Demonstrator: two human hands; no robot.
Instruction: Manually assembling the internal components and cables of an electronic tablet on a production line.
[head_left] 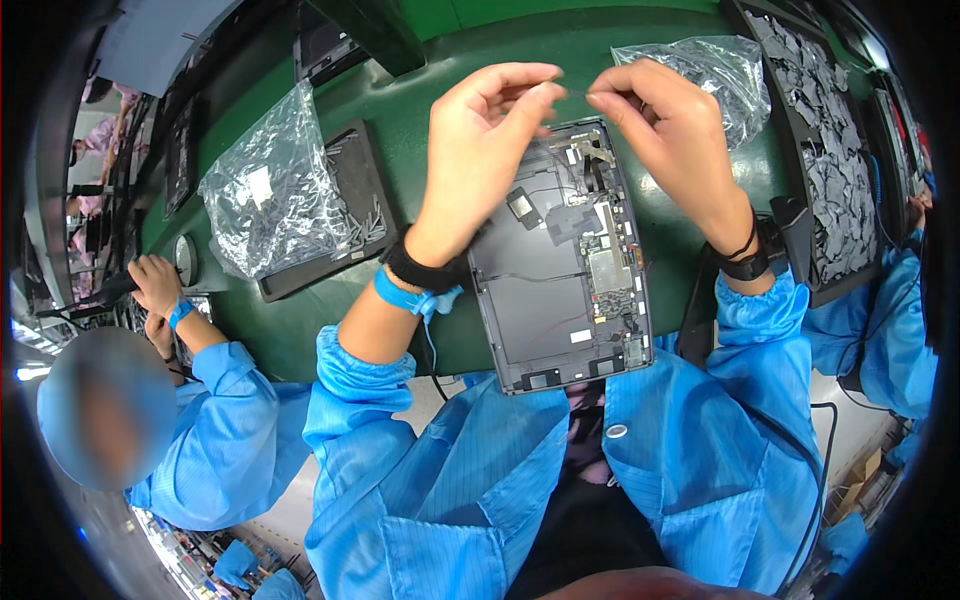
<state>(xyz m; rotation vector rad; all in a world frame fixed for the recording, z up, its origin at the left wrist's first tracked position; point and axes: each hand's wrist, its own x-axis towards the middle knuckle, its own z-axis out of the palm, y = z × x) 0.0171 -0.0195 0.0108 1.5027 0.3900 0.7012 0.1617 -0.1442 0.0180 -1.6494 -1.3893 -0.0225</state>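
Observation:
An opened tablet housing [530,310] lies on the green table in front of me, its inner side up, with circuit boards, cables and small black parts along its right side. Over its far edge I hold up my left hand [482,135], thumb and fingers drawn together and slightly blurred. My right hand [672,118] faces it, thumb and forefinger pinched. A small, thin, dark sliver [576,93] shows between the two sets of fingertips; what it is I cannot make out. Black bands circle both wrists, and a blue strap with a cord is on the left one.
Left of the tablet, a clear plastic bag [275,200] of small dark strips lies partly over a black tray [378,165]. Another clear bag [738,90] lies far right, beside a black-edged tray [790,190] of grey pieces. A co-worker's hand [158,285] is at left.

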